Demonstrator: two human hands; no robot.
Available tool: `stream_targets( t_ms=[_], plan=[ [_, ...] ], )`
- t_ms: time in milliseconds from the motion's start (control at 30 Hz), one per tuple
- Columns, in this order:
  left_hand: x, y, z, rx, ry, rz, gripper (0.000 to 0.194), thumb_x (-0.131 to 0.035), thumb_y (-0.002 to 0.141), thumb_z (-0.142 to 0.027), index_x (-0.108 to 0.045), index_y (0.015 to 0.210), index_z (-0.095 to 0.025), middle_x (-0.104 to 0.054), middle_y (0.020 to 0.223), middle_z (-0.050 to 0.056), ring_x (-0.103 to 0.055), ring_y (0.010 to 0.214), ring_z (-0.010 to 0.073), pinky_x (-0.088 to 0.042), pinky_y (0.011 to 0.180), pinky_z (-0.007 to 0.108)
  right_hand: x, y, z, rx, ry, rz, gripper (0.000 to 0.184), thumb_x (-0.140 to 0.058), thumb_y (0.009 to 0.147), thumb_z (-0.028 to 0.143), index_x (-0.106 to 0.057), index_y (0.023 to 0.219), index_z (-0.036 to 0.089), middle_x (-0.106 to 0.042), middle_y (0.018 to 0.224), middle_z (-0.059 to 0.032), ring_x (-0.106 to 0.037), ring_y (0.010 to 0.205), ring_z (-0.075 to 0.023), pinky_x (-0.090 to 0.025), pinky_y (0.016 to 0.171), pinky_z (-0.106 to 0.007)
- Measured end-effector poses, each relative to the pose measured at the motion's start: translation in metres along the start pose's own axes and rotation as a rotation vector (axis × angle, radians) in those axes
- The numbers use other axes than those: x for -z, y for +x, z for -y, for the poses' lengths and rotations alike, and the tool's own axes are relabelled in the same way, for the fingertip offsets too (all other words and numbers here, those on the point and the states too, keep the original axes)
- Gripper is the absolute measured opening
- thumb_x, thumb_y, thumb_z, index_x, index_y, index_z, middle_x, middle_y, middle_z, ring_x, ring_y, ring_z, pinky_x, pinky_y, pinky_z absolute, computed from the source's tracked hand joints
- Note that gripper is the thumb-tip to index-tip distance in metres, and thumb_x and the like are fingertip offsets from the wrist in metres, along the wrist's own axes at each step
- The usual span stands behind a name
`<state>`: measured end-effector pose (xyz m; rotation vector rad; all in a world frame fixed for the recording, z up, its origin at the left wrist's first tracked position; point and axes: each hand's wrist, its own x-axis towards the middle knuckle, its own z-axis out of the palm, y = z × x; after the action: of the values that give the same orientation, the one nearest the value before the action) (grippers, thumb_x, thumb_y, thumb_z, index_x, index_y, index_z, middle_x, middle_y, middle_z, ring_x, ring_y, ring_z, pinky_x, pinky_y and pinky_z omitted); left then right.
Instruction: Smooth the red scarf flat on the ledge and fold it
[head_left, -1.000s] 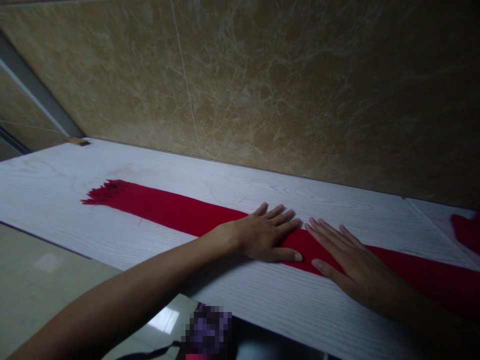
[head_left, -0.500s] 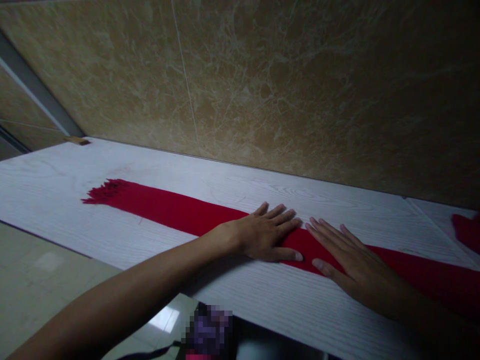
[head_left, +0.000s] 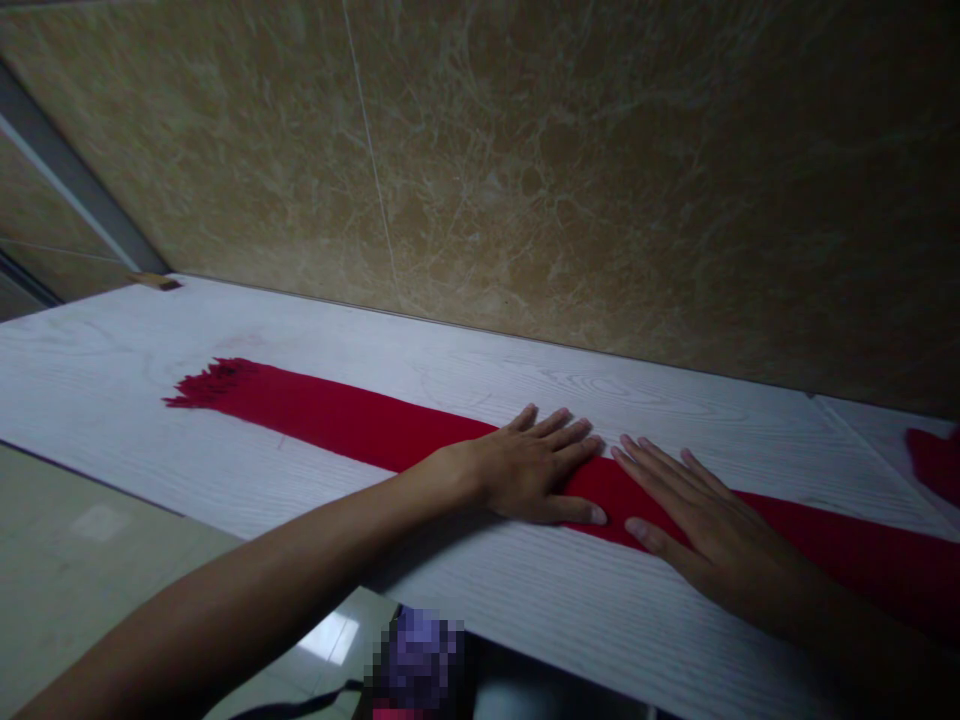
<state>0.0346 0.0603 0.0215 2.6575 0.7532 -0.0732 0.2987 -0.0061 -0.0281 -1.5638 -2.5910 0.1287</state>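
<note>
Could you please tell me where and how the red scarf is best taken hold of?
Probably the red scarf is best pinched at both corners just inside its fringed end, coming from the left: that end lies flat on the white table and uncovered, while the left hand and right hand lie spread over it farther right.

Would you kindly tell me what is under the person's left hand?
The red fringed cloth runs under the left hand, showing on both sides of it, and lies on the white tabletop. The patch directly beneath the hand is covered.
</note>
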Motion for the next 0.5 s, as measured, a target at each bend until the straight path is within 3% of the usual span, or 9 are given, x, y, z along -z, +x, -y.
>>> stream_targets(
  t_ms=[500],
  plan=[
    [-0.0014,0.0013,0.0003,-0.002,-0.005,-0.007,0.091,-0.043,0.098,-0.070,-0.017,0.163,-0.013,-0.011,0.169,0.013,-0.001,0.158,0.0305,-0.002,0.128,0.056,0.0025,0.0010,0.0022,-0.008,-0.002,0.017,0.072,-0.029,0.102,0.064,-0.034,0.159,0.022,-0.031,0.165,-0.0090,-0.024,0.153,-0.0294,-0.020,0.123,-0.063]
  ],
)
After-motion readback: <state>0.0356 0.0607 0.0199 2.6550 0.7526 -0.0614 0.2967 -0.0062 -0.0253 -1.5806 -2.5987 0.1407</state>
